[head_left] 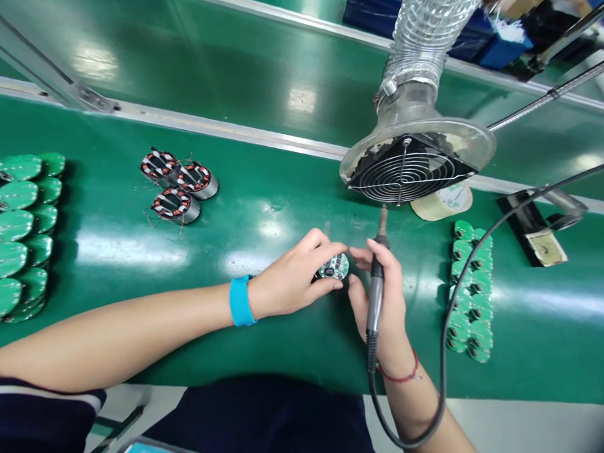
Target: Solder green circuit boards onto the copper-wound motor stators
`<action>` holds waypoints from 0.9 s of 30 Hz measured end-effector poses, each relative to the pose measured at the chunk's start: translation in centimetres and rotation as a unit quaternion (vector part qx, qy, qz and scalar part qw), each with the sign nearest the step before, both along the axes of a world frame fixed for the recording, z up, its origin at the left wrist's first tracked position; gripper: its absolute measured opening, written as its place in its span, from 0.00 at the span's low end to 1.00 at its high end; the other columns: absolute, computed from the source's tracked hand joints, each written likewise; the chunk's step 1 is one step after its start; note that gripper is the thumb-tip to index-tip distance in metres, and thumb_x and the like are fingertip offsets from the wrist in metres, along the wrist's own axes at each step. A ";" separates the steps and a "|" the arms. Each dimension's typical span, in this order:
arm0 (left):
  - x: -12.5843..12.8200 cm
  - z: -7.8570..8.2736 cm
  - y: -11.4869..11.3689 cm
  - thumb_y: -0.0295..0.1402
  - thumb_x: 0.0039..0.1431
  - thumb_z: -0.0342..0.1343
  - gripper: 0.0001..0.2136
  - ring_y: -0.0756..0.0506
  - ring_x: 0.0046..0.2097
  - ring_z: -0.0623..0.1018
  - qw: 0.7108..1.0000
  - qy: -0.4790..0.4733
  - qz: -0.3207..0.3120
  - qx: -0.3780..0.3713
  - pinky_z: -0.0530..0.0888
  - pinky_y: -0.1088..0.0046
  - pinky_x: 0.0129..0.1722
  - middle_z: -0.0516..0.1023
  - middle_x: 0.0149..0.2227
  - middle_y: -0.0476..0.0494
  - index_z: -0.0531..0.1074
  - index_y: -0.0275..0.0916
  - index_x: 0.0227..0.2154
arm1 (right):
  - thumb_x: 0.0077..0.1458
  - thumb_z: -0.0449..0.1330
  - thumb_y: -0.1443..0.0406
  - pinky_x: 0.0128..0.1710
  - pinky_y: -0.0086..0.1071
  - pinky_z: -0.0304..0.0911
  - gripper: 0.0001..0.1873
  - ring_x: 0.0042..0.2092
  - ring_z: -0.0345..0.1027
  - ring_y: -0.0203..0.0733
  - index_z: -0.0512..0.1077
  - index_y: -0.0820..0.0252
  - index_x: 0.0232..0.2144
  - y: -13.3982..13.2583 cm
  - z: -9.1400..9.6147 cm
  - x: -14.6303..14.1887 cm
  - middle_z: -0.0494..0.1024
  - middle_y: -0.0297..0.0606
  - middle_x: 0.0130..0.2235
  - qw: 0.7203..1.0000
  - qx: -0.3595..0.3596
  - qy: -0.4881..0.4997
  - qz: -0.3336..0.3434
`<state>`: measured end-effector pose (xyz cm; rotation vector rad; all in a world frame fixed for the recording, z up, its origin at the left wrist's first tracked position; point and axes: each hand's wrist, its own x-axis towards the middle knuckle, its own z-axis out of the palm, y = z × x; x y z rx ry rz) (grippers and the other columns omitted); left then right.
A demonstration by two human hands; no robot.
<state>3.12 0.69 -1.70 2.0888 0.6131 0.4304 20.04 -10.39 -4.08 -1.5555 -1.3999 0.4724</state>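
My left hand (294,276), with a blue wristband, pinches a small round motor part topped by a green circuit board (333,266) on the green bench. My right hand (382,293) touches the same part with its fingertips and grips a soldering iron (377,283), which stands upright in the fist with its tip pointing up and away from the board. The iron's black cable (443,366) loops off to the right.
A fume extractor fan (414,168) on a flexible duct hangs just behind the hands. Three wound stators (176,184) lie at the left. Rows of round green boards (11,234) fill the far left; smaller finished boards (472,294) sit at the right, near an iron stand (539,230).
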 end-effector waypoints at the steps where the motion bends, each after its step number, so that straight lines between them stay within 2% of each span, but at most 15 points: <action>1: -0.1 0.0 0.1 0.29 0.67 0.62 0.19 0.41 0.52 0.77 1.000 0.002 -0.005 -0.004 0.80 0.58 0.56 0.72 0.51 0.39 0.70 0.37 0.59 | 0.65 0.59 0.71 0.57 0.46 0.77 0.31 0.53 0.79 0.44 0.64 0.43 0.66 0.0 -0.2 -0.1 0.80 0.38 0.52 1.000 0.005 0.008 -0.020; 4: -0.4 0.1 0.3 0.30 0.67 0.62 0.16 0.41 0.52 0.76 1.000 -0.002 -0.009 -0.021 0.79 0.58 0.56 0.72 0.50 0.40 0.72 0.39 0.55 | 0.64 0.61 0.70 0.47 0.38 0.79 0.29 0.42 0.78 0.39 0.65 0.44 0.64 0.1 -0.3 -0.1 0.77 0.32 0.44 0.999 0.001 0.036 0.004; 7: -0.5 -0.1 0.5 0.31 0.66 0.63 0.15 0.40 0.54 0.76 0.999 -0.018 -0.011 -0.031 0.79 0.56 0.57 0.72 0.50 0.39 0.72 0.39 0.53 | 0.65 0.61 0.69 0.45 0.36 0.79 0.27 0.41 0.78 0.38 0.65 0.46 0.63 0.3 0.0 0.2 0.78 0.32 0.43 0.998 -0.007 0.044 0.044; 10: -0.7 -0.3 0.7 0.32 0.66 0.64 0.15 0.40 0.55 0.75 0.999 -0.026 -0.023 -0.035 0.78 0.55 0.57 0.73 0.51 0.38 0.72 0.39 0.53 | 0.65 0.61 0.69 0.45 0.36 0.79 0.24 0.41 0.79 0.39 0.66 0.48 0.61 0.4 0.3 0.5 0.79 0.32 0.42 0.998 -0.015 0.019 0.056; 15: -0.9 0.2 1.2 0.30 0.67 0.61 0.14 0.41 0.57 0.75 0.998 -0.018 -0.056 -0.038 0.77 0.58 0.60 0.73 0.52 0.41 0.71 0.42 0.54 | 0.61 0.62 0.70 0.41 0.34 0.79 0.23 0.37 0.79 0.38 0.66 0.49 0.57 0.6 0.7 -0.1 0.79 0.30 0.39 1.000 -0.008 -0.021 0.019; 19: -1.2 0.8 1.6 0.30 0.67 0.62 0.13 0.41 0.54 0.76 0.996 0.000 -0.081 -0.045 0.78 0.60 0.58 0.73 0.51 0.40 0.74 0.40 0.52 | 0.59 0.61 0.71 0.36 0.33 0.78 0.22 0.35 0.80 0.38 0.66 0.49 0.54 0.4 0.9 -1.1 0.80 0.29 0.38 0.999 -0.013 -0.038 -0.023; 22: -1.3 1.0 1.9 0.30 0.66 0.62 0.13 0.40 0.53 0.77 0.996 0.010 -0.084 -0.038 0.78 0.60 0.56 0.73 0.51 0.39 0.74 0.39 0.52 | 0.60 0.61 0.70 0.33 0.31 0.77 0.22 0.34 0.80 0.38 0.65 0.48 0.54 0.2 0.8 -1.4 0.80 0.29 0.37 0.999 -0.002 -0.031 -0.028; 27: -1.2 1.4 2.0 0.30 0.67 0.61 0.13 0.41 0.51 0.77 0.995 0.045 -0.090 -0.006 0.78 0.61 0.52 0.73 0.50 0.40 0.74 0.39 0.52 | 0.63 0.62 0.69 0.38 0.33 0.79 0.21 0.36 0.81 0.38 0.65 0.48 0.55 0.0 0.5 -1.1 0.81 0.29 0.38 1.000 -0.005 -0.002 -0.017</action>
